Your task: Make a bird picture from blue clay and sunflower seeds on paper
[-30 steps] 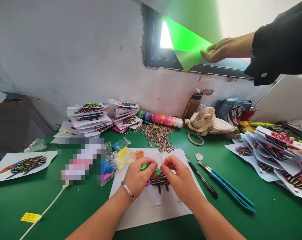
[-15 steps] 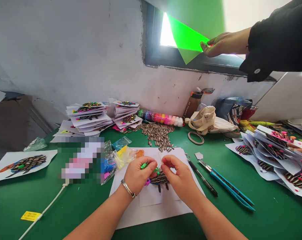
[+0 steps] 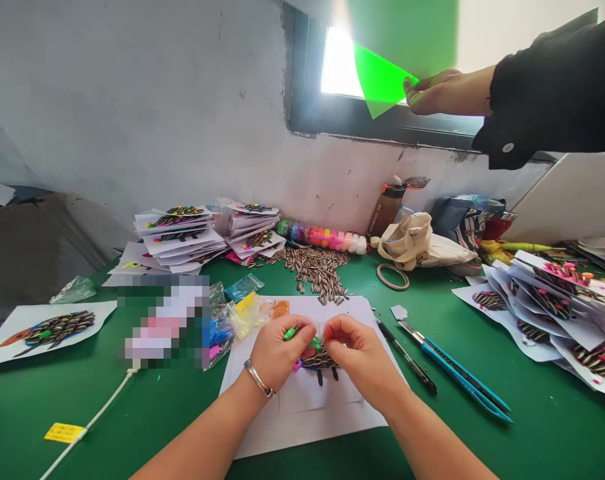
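My left hand, with a silver bracelet at the wrist, pinches a small lump of green modelling clay between thumb and fingers. Close by on the right, my right hand is closed in a pinch; anything between its fingertips is hidden. Beneath both hands lies a seed picture of striped sunflower seeds, with pink and green clay bits and two dark legs, partly covered by my fingers. It rests on white paper. A heap of loose sunflower seeds lies beyond the paper.
A black pen and blue tweezers lie at right. Finished seed pictures are stacked at back left and right. Behind stand a bottle and cloth bag. Another person's hand holds a green sheet at the window.
The other person's arm and the green sheet have shifted slightly at the window. My fingers have moved only a little, still close together over the seed picture.
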